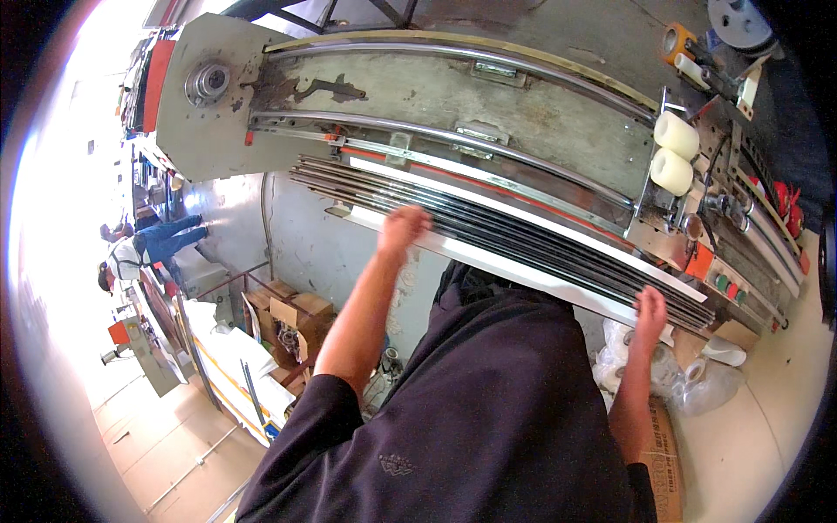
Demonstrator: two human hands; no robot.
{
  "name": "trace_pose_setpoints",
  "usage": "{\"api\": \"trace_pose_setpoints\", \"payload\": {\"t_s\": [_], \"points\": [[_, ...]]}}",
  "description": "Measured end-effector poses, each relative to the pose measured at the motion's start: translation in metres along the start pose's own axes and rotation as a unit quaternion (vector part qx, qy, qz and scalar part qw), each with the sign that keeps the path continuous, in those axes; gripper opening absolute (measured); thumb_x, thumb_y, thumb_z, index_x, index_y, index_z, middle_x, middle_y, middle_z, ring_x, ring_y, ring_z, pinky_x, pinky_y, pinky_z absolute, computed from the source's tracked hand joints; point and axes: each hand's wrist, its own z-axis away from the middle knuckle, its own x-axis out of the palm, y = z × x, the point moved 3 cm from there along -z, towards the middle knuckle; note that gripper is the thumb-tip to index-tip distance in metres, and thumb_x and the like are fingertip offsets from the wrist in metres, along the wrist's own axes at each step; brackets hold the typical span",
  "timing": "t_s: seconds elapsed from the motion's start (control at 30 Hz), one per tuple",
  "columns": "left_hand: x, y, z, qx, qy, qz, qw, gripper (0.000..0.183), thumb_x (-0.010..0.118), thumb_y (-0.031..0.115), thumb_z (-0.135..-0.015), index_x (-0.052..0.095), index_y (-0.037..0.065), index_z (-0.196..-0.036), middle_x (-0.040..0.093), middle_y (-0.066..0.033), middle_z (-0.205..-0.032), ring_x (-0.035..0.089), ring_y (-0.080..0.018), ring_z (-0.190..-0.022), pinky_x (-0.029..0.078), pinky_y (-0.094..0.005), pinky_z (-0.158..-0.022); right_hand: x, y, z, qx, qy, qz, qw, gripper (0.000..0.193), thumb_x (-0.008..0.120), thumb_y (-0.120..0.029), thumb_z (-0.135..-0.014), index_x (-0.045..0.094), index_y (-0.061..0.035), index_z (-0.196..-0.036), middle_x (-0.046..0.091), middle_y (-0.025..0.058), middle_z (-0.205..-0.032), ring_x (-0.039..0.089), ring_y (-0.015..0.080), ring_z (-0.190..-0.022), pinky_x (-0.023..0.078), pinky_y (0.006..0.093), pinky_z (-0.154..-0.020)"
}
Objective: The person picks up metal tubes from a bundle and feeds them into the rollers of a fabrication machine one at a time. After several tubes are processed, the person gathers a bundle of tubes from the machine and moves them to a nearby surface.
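Black rods: thin and long, lying side by side in a bundle that slants from just left of centre down to the lower right; their left ends look brownish and are slightly fanned.
White surface: under the rods, its pale edge showing along their near side.
Left hand: at the centre of the frame, fingers curled over the near side of the bundle; blurred, so I cannot tell whether it grips any rod.
Right hand: right of centre and lower, fingers bent beside the rods' right ends, at the white edge; I cannot tell whether it is closed on anything.
Machine bed: worn grey-green, across the upper half, beyond the rods, with 2 steel rails along it.
Cream rollers: 2, at the upper right.
Cardboard boxes: lower left.
Clear plastic bags: lower right.
Another person: far left, in blue trousers.
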Motion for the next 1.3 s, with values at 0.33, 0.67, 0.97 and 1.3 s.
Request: {"api": "trace_pose_setpoints", "payload": {"t_s": [0.33, 0.67, 0.97, 1.3], "points": [[-0.308, 0.022, -0.145, -0.032, 0.238, -0.016, 0.971, 0.038, 0.079, 0.04, -0.099, 0.067, 0.004, -0.099, 0.067, -0.0072, -0.084, 0.062, -0.0187, -0.07, 0.052, -0.0329, -0.062, 0.268, -0.129, 0.102, -0.173, -0.359, 0.116, 0.91, 0.021, 0.073, -0.019, -0.099, 0.076, -0.0031, -0.113, 0.078, 0.0119, -0.105, 0.076, 0.023, -0.093, 0.059, 0.0366, -0.081], [-0.291, 0.04, -0.111, 0.0, 0.178, 0.094, 0.98, 0.015, 0.071, 0.016, -0.104, 0.064, 0.006, -0.095, 0.064, -0.0029, -0.086, 0.06, -0.0155, -0.076, 0.052, -0.032, -0.067, 0.391, -0.142, 0.14, -0.403, -0.39, 0.314, 0.766, 0.025, 0.073, -0.024, -0.095, 0.072, -0.0065, -0.112, 0.072, 0.0121, -0.109, 0.067, 0.0341, -0.107, 0.05, 0.0473, -0.097], [-0.241, 0.104, -0.024, 0.322, 0.37, -0.121, 0.863, 0.053, 0.052, 0.027, -0.113, 0.038, 0.005, -0.158, 0.068, -0.0085, -0.107, 0.059, -0.0214, -0.102, 0.051, -0.0382, -0.085, 0.351, -0.182, 0.15, -0.374, -0.455, 0.221, 0.777, 0.026, 0.07, -0.028, -0.099, 0.068, -0.0026, -0.091, 0.074, 0.0196, -0.089, 0.072, 0.0405, -0.088, 0.053, 0.054, -0.083], [0.02, 0.166, 0.055, 0.542, 0.16, -0.479, 0.671, 0.039, 0.038, 0.023, -0.116, 0.071, 0.002, -0.112, 0.07, -0.0141, -0.102, 0.061, -0.0362, -0.117, 0.044, -0.0479, -0.104, 0.121, -0.266, 0.078, -0.521, -0.15, 0.349, 0.764, 0.022, 0.064, -0.014, -0.09, 0.069, -0.0067, -0.11, 0.067, 0.0064, -0.097, 0.065, 0.0252, -0.1, 0.048, 0.0403, -0.096]]}}
